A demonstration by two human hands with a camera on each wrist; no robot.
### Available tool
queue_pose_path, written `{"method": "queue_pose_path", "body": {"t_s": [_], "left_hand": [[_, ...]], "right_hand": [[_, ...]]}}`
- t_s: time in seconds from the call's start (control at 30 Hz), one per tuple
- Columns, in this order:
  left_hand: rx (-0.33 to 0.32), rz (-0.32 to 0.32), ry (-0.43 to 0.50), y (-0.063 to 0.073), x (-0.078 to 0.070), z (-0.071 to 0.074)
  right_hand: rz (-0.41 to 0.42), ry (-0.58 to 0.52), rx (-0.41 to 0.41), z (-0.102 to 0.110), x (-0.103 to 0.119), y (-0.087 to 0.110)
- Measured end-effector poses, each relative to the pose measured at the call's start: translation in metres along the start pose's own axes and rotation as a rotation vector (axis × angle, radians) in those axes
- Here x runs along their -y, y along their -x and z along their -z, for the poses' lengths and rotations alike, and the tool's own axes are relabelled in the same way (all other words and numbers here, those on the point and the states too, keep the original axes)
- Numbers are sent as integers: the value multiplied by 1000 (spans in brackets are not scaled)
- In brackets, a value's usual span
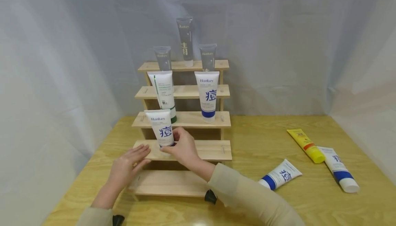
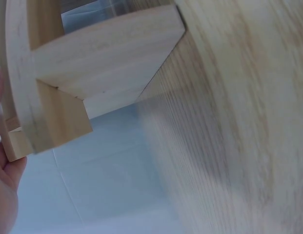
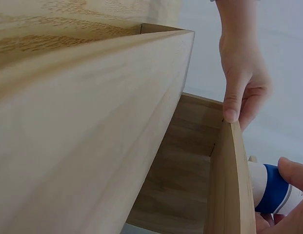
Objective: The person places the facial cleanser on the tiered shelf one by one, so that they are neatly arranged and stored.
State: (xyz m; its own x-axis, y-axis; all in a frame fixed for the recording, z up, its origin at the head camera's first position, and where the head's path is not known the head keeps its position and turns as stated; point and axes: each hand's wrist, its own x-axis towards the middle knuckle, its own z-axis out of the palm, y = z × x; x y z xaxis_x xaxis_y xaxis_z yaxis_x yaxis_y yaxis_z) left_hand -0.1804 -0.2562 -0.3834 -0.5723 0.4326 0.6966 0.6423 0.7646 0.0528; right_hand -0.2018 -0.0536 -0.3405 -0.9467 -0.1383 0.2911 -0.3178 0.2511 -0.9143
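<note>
The right hand [image 1: 186,149] pinches the probably light, soft white tube [image 1: 161,127] at its blue band [image 3: 272,189], likely the firmest place, while the left hand [image 1: 127,165] grips the rack [image 1: 213,149].

On worktop [image 1: 256,133], a stepped stand [image 1: 173,181]; on its top step [image 1: 177,66], one tube [image 1: 185,35]; on third step [image 1: 188,120] down, a left tube [image 1: 164,90] and a right tube [image 1: 208,88], before two rear tubes [image 1: 208,56]; at left of fourth step [image 1: 210,147], front tube [image 1: 158,124] between left hand [image 1: 128,164] and right hand [image 1: 187,148]; right of stand, three lying tubes [image 1: 281,175].
</note>
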Motion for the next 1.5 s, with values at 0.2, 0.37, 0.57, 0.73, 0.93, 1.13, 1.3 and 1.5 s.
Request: {"method": "queue_pose_path", "body": {"t_s": [0.2, 0.37, 0.57, 0.73, 0.93, 1.13, 1.3, 1.5], "left_hand": [[5, 6, -2, 0, 1, 0], [12, 11, -2, 0, 0, 0], [17, 16, -2, 0, 0, 0], [12, 16, -1, 0, 1, -1], [10, 13, -7, 0, 1, -2], [9, 13, -5, -1, -1, -1], [-1, 2, 4, -1, 0, -1], [-25, -18, 10, -2, 1, -2]], "right_hand": [[17, -10, 9, 1, -1, 0], [22, -22, 20, 7, -5, 1], [-21, -60, 54, 25, -8, 6], [-12, -93, 75, 42, -11, 12], [-14, -76, 89, 65, -17, 19], [-4, -82, 83, 90, -25, 29], [-2, -95, 61, 109, -33, 37], [-10, -66, 23, 131, -38, 46]]}}
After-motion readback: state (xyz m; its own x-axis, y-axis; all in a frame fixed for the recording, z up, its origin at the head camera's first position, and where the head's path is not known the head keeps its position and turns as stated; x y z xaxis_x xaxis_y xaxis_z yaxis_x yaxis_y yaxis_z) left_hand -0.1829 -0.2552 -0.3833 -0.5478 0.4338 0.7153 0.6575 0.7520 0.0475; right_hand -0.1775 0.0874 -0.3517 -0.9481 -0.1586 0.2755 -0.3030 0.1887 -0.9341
